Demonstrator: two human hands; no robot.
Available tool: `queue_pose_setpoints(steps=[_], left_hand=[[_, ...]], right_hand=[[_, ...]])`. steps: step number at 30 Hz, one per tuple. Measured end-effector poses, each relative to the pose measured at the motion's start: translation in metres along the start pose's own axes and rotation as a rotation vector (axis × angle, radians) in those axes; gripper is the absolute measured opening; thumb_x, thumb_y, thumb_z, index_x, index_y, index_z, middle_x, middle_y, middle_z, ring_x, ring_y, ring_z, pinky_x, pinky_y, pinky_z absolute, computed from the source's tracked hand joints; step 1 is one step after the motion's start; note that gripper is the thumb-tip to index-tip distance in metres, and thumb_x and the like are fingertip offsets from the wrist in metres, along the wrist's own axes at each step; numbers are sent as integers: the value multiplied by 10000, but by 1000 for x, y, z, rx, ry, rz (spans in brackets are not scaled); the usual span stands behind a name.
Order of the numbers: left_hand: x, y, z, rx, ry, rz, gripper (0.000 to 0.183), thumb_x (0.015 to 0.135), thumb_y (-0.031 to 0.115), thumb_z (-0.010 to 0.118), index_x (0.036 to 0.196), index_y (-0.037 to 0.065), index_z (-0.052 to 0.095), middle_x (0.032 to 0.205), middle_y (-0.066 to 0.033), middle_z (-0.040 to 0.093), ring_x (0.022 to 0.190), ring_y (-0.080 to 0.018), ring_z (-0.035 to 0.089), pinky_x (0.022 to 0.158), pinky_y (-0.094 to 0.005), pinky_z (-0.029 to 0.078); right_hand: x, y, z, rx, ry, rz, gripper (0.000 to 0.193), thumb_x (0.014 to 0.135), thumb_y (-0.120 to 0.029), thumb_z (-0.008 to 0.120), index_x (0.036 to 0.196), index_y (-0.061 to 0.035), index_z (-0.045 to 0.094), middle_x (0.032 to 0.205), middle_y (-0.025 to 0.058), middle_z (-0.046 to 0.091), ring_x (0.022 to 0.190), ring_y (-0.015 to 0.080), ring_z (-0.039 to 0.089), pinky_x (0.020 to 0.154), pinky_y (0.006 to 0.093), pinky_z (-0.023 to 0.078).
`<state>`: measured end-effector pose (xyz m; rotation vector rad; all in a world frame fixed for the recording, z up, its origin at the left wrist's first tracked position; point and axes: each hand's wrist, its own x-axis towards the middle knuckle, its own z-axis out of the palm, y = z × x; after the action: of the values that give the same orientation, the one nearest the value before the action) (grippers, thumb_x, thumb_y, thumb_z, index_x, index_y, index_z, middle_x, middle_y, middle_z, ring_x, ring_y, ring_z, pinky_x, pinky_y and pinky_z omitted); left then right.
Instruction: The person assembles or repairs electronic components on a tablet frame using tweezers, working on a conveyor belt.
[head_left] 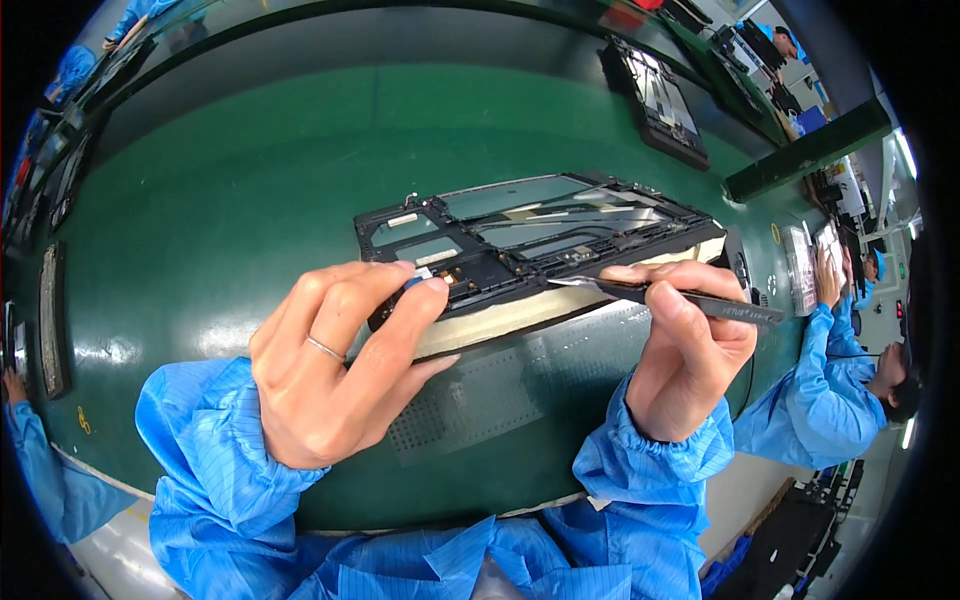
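Note:
A black electronic device frame (490, 268) with clear window panels and thin cables lies tilted on a pale foam-like block (530, 318) in front of me. My left hand (345, 355), a ring on one finger, is at the frame's near left corner. Its thumb and fingertips close around a small spot where a bit of blue and white shows; what they pinch is mostly hidden. My right hand (690, 350) grips black tweezers (690, 300). Their pale metal tips touch or nearly touch the frame's near edge, around its middle.
A perforated clear sheet (470, 400) lies on the green table (230, 220) below the frame. Another device frame (655, 100) lies at the back right, beside a dark green bar (810, 150). A dark narrow part (53, 320) sits far left. A co-worker in blue (830, 390) works at right.

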<state>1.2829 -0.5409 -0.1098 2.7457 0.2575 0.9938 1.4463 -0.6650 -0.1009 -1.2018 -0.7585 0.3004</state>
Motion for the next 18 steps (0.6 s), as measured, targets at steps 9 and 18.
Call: queue_pose_setpoints(steps=[9, 18], left_hand=[[0, -2, -6, -25, -18, -24, 490, 458, 40, 710, 910, -21, 529, 886, -164, 536, 770, -296, 541, 635, -331, 453], [4, 1, -5, -29, -30, -38, 483, 470, 48, 710, 914, -15, 529, 890, -164, 534, 774, -296, 541, 635, -335, 454]], right_hand=[[1, -2, 9, 70, 9, 7, 126, 641, 53, 552, 763, 63, 525, 713, 172, 570, 671, 271, 589, 664, 315, 457], [4, -4, 7, 69, 1, 5, 135, 630, 60, 554, 762, 62, 527, 695, 159, 562, 671, 286, 590, 662, 332, 463]])
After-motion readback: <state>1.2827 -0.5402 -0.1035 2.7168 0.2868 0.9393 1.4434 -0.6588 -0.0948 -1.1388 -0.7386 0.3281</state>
